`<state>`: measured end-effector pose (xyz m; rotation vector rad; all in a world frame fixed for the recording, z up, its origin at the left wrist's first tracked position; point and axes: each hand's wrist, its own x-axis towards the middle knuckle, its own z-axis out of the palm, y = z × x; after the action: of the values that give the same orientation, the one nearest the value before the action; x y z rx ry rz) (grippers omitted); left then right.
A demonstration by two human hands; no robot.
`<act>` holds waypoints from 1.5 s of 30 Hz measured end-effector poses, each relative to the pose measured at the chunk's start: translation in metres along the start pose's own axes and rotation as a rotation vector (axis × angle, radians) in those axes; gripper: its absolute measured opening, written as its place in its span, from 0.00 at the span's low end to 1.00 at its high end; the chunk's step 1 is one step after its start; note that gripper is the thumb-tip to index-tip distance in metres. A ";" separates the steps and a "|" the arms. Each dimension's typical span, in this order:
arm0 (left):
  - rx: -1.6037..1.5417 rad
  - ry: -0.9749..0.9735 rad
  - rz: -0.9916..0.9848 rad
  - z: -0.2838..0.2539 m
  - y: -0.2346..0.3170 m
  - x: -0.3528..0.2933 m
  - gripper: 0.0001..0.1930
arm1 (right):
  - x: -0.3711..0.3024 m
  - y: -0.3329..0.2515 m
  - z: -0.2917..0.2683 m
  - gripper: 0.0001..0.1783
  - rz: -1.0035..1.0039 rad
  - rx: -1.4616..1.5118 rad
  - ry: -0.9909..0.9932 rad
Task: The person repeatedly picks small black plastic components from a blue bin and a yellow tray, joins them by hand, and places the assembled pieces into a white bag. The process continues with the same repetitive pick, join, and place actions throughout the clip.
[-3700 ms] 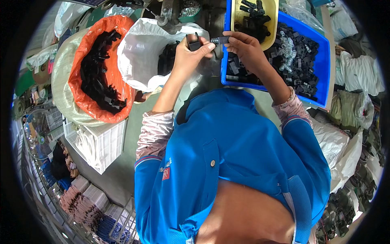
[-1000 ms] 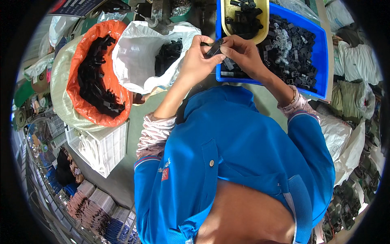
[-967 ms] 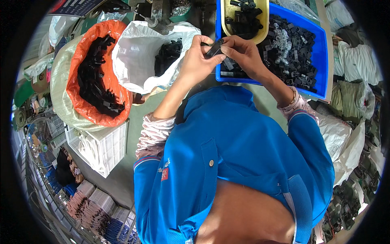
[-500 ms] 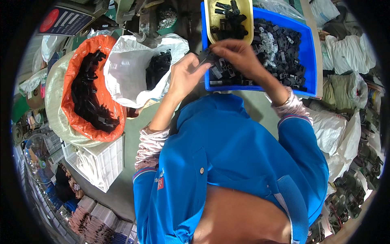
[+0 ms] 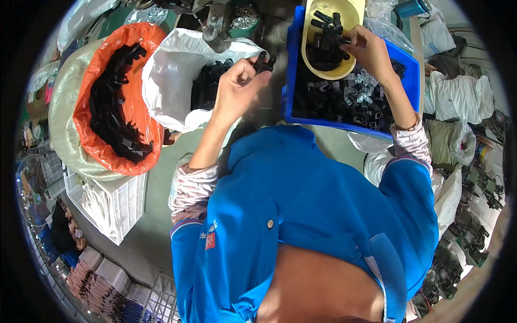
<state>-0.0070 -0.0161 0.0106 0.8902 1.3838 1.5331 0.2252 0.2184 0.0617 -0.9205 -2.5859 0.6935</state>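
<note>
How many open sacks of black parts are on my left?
2: an orange-lined sack and, just right of it, a white sack nearer your left hand. More may be hidden.

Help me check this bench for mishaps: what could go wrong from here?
The right hand is at the yellow tub, which overlaps the blue bin in view; a bump might spill its black parts. The black piece in the left hand could slip near the white sack. The springs piled in the bin might tangle.
</note>
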 end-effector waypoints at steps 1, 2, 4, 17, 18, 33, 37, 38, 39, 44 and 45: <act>-0.012 0.025 0.072 0.000 0.001 0.003 0.16 | -0.003 -0.011 0.007 0.16 0.005 0.215 0.001; -0.008 0.017 0.081 -0.001 0.002 0.005 0.16 | -0.005 -0.023 0.012 0.16 0.011 0.431 0.000; 0.018 -0.002 0.090 -0.010 0.008 0.010 0.16 | -0.005 -0.045 0.025 0.18 0.094 0.623 -0.120; 0.290 -0.011 0.190 -0.086 0.023 0.016 0.14 | 0.040 -0.132 0.099 0.16 -0.030 0.720 -0.137; 0.308 0.003 0.209 -0.090 0.023 0.018 0.14 | 0.044 -0.135 0.100 0.16 -0.037 0.695 -0.134; 0.765 -0.104 0.436 -0.136 0.050 0.060 0.20 | 0.084 -0.156 0.125 0.14 -0.224 0.454 0.042; 0.845 -0.106 0.561 -0.143 0.060 0.070 0.22 | 0.089 -0.164 0.138 0.13 -0.221 0.490 0.155; 0.881 -0.124 0.599 -0.146 0.062 0.073 0.22 | 0.090 -0.165 0.141 0.13 -0.216 0.502 0.191; 0.914 -0.145 0.639 -0.150 0.064 0.077 0.23 | 0.093 -0.165 0.144 0.13 -0.240 0.497 0.214; 0.904 -0.236 0.762 -0.167 0.070 0.099 0.20 | 0.103 -0.175 0.147 0.14 -0.303 0.486 0.297; 0.896 -0.240 0.750 -0.168 0.074 0.103 0.18 | 0.105 -0.176 0.147 0.14 -0.316 0.449 0.314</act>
<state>-0.2093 0.0156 0.0583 2.2603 1.6541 1.1760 -0.0058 0.1181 0.0466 -0.4271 -2.1058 0.9018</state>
